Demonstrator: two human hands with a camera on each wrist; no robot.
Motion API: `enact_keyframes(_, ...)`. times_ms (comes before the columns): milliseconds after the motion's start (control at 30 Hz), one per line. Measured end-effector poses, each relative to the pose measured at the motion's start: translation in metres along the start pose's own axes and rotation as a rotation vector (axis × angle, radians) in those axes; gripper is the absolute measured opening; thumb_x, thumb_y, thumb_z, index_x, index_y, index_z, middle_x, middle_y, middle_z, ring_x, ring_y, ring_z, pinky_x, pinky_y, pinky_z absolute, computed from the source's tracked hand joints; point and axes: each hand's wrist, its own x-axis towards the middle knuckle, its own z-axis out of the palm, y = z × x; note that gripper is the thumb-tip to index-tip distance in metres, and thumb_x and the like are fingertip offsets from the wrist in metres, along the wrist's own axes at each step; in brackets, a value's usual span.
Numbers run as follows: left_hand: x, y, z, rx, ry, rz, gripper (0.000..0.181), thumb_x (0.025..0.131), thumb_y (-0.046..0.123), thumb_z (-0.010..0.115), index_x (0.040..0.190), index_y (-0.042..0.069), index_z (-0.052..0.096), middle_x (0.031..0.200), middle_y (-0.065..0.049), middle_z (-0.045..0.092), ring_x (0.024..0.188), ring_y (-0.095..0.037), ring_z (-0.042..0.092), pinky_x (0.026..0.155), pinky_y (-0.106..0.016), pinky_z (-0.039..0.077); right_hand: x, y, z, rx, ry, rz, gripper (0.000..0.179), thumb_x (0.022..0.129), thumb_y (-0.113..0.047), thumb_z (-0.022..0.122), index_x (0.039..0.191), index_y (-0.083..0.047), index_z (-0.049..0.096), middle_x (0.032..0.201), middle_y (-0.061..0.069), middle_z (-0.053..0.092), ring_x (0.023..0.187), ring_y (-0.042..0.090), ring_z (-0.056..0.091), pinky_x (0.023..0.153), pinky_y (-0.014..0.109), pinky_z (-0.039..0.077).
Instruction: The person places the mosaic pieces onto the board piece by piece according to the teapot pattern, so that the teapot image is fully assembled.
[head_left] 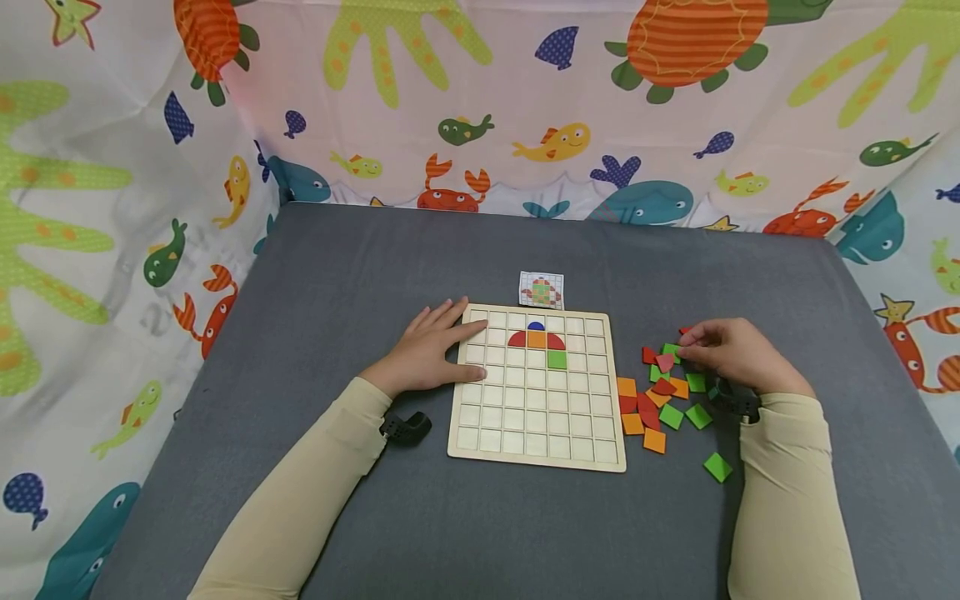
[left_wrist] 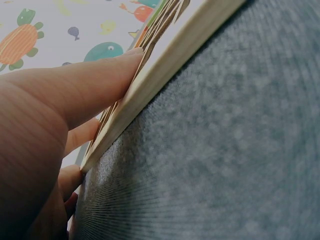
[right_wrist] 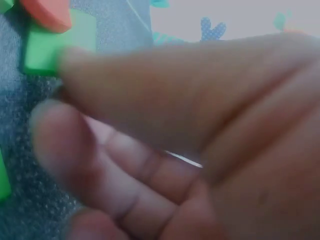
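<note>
My left hand (head_left: 423, 352) rests at the left edge of a wooden grid board (head_left: 454, 417), fingers spread. Its thumb (left_wrist: 100, 80) lies over the rim. On the board sit a blue half-round piece (head_left: 536, 326), an orange square (head_left: 536, 339) with red quarter-round pieces (head_left: 517, 339) on both sides, and a green square (head_left: 557, 359). My right hand (head_left: 723, 354) is over the loose pile, fingers bent. Its thumb tip overlaps a green tile (right_wrist: 42, 55) in the right wrist view, with a gap between thumb and index finger.
A small pattern card (head_left: 541, 290) lies just beyond the board's far edge. Loose orange tiles (head_left: 654, 441), red pieces (head_left: 648, 356) and green tiles (head_left: 717, 467) are scattered right of the board. A patterned cloth (head_left: 525, 167) borders the grey table (head_left: 525, 533).
</note>
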Motion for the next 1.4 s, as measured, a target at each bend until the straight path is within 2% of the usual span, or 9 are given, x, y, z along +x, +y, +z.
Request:
enact_keyframes(267, 0.000, -0.002, 0.000, 0.003, 0.004, 0.009, 0.086, 0.093, 0.066, 0.070, 0.165, 0.034, 0.036, 0.177, -0.002, 0.006, 0.164, -0.024, 0.000, 0.131, -0.051, -0.005, -0.002, -0.006, 0.002, 0.060, 0.136, -0.001, 0.036, 0.102, -0.032, 0.072, 0.116, 0.002, 0.074, 0.098, 0.013, 0.074, 0.077, 0.021, 0.064, 0.063, 0.028, 0.056)
enact_keyframes(433, 0.000, -0.002, 0.001, 0.004, 0.006, 0.012, 0.085, 0.094, 0.066, 0.069, 0.165, 0.033, 0.036, 0.177, -0.002, 0.007, 0.164, -0.024, 0.000, 0.131, -0.050, -0.005, 0.000, -0.016, 0.008, 0.078, 0.165, -0.022, 0.034, 0.101, -0.031, 0.073, 0.112, 0.000, 0.075, 0.099, 0.015, 0.074, 0.077, 0.021, 0.062, 0.064, 0.028, 0.055)
enact_keyframes(1033, 0.001, -0.002, 0.002, 0.004, 0.000, 0.000, 0.085, 0.093, 0.065, 0.069, 0.165, 0.036, 0.035, 0.178, -0.001, 0.005, 0.164, -0.023, -0.001, 0.131, -0.049, -0.006, 0.014, -0.062, 0.041, 0.134, 0.130, -0.117, 0.020, 0.099, -0.024, 0.076, 0.103, -0.005, 0.075, 0.090, 0.013, 0.072, 0.071, 0.024, 0.061, 0.060, 0.031, 0.054)
enact_keyframes(1400, 0.000, -0.002, 0.000, -0.003, -0.004, -0.005, 0.085, 0.093, 0.065, 0.070, 0.165, 0.035, 0.035, 0.178, -0.001, 0.005, 0.164, -0.023, -0.001, 0.131, -0.049, -0.007, 0.021, -0.090, 0.065, 0.141, 0.130, -0.210, 0.010, 0.098, -0.018, 0.076, 0.098, -0.008, 0.075, 0.093, 0.009, 0.071, 0.076, 0.024, 0.059, 0.063, 0.030, 0.050)
